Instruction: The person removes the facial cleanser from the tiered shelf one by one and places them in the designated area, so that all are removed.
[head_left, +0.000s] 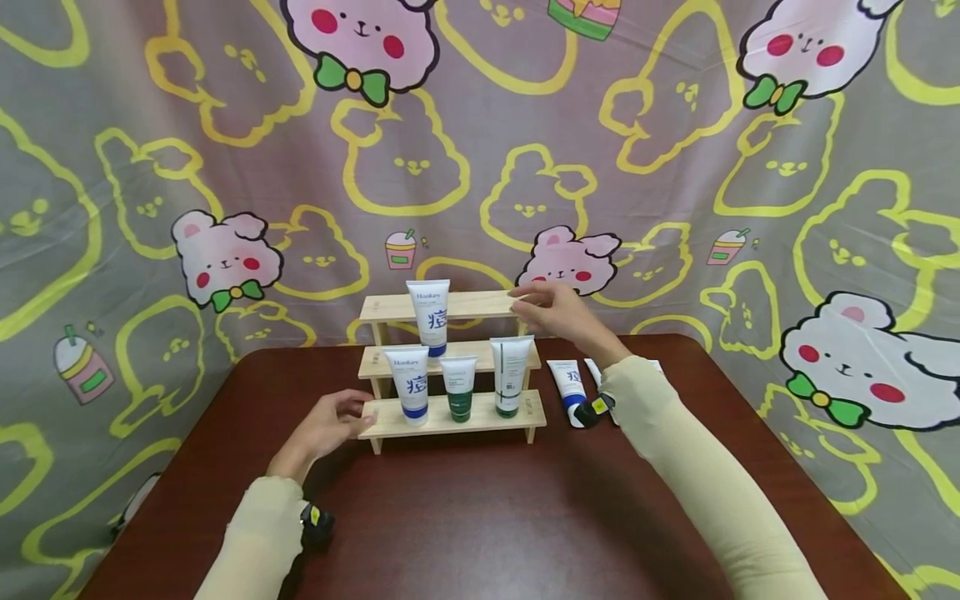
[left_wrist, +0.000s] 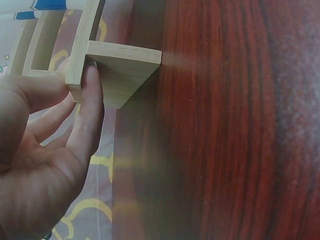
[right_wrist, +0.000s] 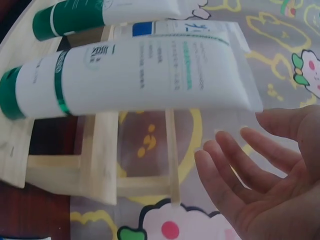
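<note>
A three-tier wooden stand (head_left: 453, 425) is on the table. My left hand (head_left: 327, 427) pinches the left end of its lowest board, thumb above and a finger below, as the left wrist view shows (left_wrist: 55, 165). On that board stand a blue-capped white tube (head_left: 407, 379), a small green-and-white tube (head_left: 459, 387) and a tall green-capped white tube (head_left: 511, 375). Another blue-capped tube (head_left: 429, 312) stands on a higher tier. My right hand (head_left: 555, 312) is by the top board's right end, holding nothing, its fingers loosely bent near the tall tube's crimped end (right_wrist: 250, 75).
Right of the stand, a blue-capped tube (head_left: 567, 379) lies flat on the dark wooden table (head_left: 465, 517). More white tubes beside it are partly hidden by my right forearm. A patterned curtain (head_left: 480, 108) hangs behind and at both sides.
</note>
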